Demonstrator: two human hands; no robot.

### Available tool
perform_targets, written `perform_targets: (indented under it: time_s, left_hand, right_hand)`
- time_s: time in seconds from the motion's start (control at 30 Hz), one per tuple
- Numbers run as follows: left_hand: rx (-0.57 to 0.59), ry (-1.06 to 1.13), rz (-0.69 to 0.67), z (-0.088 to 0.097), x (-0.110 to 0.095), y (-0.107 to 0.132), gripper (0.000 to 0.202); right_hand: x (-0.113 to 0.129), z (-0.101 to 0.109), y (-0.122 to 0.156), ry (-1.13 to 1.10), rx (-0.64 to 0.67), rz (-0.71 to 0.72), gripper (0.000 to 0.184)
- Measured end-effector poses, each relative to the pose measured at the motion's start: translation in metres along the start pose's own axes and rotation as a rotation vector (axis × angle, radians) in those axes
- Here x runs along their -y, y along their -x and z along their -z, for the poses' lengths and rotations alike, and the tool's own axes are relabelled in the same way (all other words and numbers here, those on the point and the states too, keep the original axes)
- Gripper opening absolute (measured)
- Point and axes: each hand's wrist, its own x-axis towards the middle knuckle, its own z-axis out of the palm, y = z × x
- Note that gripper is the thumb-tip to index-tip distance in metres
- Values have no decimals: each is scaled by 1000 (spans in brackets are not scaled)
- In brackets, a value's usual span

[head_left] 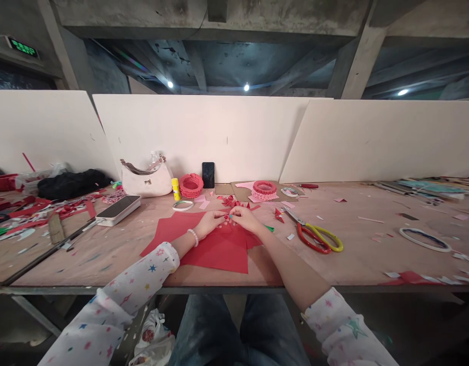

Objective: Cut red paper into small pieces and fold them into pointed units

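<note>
Over the red paper sheets (219, 249), my left hand (210, 223) and my right hand (245, 218) meet, fingertips pinched together. Between them is a small red paper piece (226, 217), whose exact shape is too small to make out. A bracelet of pale beads circles my left wrist. Just beyond my hands lies a cluster of red folded paper bits (234, 201). To the right of my right hand rest scissors (314, 236) with one red and one yellow handle, beside a small red folded paper piece (279, 216).
Behind stand a white handbag (146, 180), a yellow glue stick (176, 189), pink-red paper rings (191, 185) and a dark phone (208, 175). A white boxy device (120, 209) lies left. White tape rolls (425, 240) and paper scraps are scattered about. A white panel (204, 132) closes off the back.
</note>
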Motion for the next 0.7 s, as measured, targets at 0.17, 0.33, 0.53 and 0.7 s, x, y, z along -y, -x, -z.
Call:
perform_targets:
  time_s: [0.17,0.33,0.53,0.7]
  left_hand:
    - [1,-70,53,-1,3,-1,28]
    - [4,-186,-17,-2,5,-2,27]
    - [25,-242,-81,1,12,-4,33]
    - [88,-231,-86,2,15,-6,30]
  right_hand:
    - [-4,1,-2,-20,-2,-24,5]
    - [0,2,1,1,48,-27,3]
    - [-1,1,2,69,52,12,3]
    - [-6,3,-1,142,41,51,7]
